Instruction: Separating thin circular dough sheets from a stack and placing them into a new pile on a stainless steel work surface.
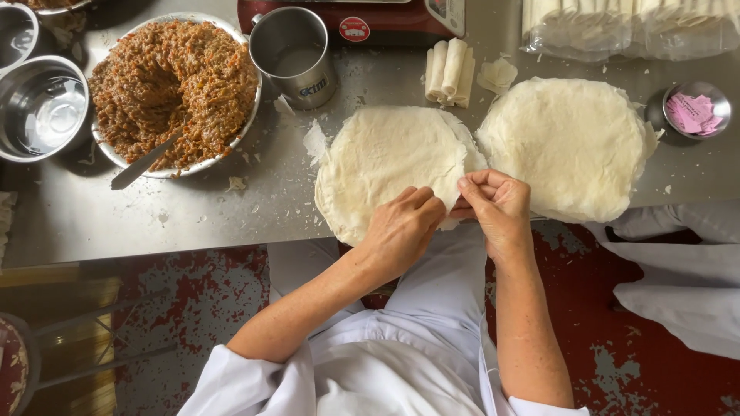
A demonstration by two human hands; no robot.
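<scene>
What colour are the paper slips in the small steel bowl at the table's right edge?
Pink, seen in the head view: slips in the bowl.

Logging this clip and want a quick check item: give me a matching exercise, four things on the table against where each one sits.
Things:
1. filling bowl
2. metal mug
3. finished rolls
4. small dish of pink slips

Places:
A. far right
B. behind the two wrapper stacks
C. left, with a utensil in it
D. right of the filling

Pairs: 1-C, 2-D, 3-B, 4-A

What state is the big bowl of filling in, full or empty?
Full: the bowl is heaped with brown minced filling, a utensil stuck in it.
</scene>
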